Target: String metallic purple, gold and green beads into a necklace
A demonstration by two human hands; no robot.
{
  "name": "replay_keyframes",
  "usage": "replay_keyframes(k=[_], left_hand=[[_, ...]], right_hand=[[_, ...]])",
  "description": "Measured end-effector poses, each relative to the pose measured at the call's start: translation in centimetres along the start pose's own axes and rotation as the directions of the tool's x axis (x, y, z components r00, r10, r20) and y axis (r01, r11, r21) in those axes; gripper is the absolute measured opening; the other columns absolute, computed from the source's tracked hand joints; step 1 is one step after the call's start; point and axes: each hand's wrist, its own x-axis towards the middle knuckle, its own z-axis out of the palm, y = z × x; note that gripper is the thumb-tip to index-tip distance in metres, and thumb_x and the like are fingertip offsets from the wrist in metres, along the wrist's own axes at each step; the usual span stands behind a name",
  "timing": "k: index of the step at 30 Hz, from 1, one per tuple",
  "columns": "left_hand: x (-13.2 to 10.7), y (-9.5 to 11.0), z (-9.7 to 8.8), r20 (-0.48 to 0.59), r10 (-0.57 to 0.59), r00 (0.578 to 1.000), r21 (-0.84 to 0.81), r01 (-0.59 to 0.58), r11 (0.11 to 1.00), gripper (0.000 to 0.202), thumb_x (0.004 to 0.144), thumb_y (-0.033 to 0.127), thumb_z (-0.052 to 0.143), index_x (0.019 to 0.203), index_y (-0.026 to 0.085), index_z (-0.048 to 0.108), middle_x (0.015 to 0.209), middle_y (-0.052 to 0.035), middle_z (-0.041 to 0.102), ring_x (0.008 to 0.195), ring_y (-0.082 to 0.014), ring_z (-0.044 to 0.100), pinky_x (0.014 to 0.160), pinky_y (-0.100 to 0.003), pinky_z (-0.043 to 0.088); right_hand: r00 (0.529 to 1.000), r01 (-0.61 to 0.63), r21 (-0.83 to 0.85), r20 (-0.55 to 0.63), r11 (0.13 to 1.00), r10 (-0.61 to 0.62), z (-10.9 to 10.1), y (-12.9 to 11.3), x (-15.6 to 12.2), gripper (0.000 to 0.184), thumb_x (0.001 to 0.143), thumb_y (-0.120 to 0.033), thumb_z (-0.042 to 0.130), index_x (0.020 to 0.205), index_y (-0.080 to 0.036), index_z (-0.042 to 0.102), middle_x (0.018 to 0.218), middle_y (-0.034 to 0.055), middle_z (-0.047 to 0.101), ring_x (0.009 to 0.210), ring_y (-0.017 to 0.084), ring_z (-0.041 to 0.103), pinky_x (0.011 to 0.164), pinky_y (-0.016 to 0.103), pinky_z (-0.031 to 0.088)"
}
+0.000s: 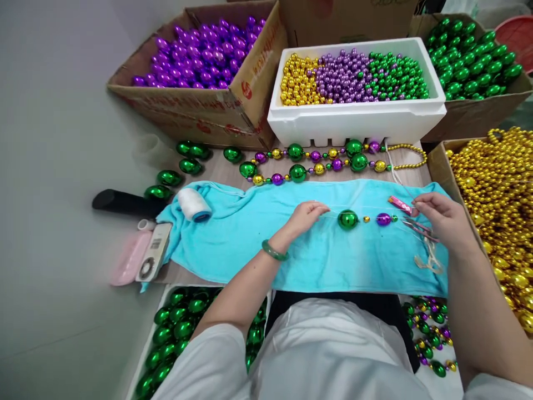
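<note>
My left hand (307, 215), with a green bangle on its wrist, pinches a thin clear thread over the turquoise towel (250, 239). Strung between my hands are a large green bead (347, 219), a small gold bead (366, 219), a purple bead (383, 219) and a tiny green bead (394, 219). My right hand (437, 216) has thumb and index finger closed on the thread's other end; a white cord runs up from those fingers. Below its fingertips lie scissors (420, 229), partly hidden by the hand, beside a pink wrapped item (398, 204).
A beaded necklace (297, 173) lies behind the towel. A thread spool (194, 205) rests at left, near loose green beads (169, 178). A white foam box (353, 116) of small beads stands between cartons of purple beads (204, 53) and green beads (474, 58). Gold bead strands (495, 189) fill the right box.
</note>
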Motion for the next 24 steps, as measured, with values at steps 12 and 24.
replay_keyframes(k=[12,24], left_hand=[[15.5,15.0,-11.3,-0.228,0.508,0.83,0.757,-0.177,0.628,0.027,0.088,0.021,0.051,0.102,0.013,0.072,0.106,-0.0105,0.071,0.103,-0.0209,0.062,0.096,-0.033,0.045],[29.3,17.3,-5.5,-0.308,0.23,0.923,0.704,0.058,0.708,0.033,0.081,0.019,0.062,0.111,0.005,0.067,0.115,-0.0191,0.066,0.109,-0.029,0.061,0.09,-0.038,0.047]], right_hand=[[0.997,0.075,0.528,-0.008,0.846,-0.083,8.2,-1.6,-2.7,0.014,0.089,-0.03,0.064,0.1,-0.023,0.068,0.067,-0.0007,0.063,0.056,0.01,0.055,0.054,0.023,0.045],[0.994,0.052,0.383,-0.106,0.922,-0.013,5.8,-0.2,-3.1,0.011,0.089,-0.025,0.063,0.098,-0.023,0.069,0.069,-0.0006,0.062,0.058,0.01,0.055,0.057,0.025,0.046]])
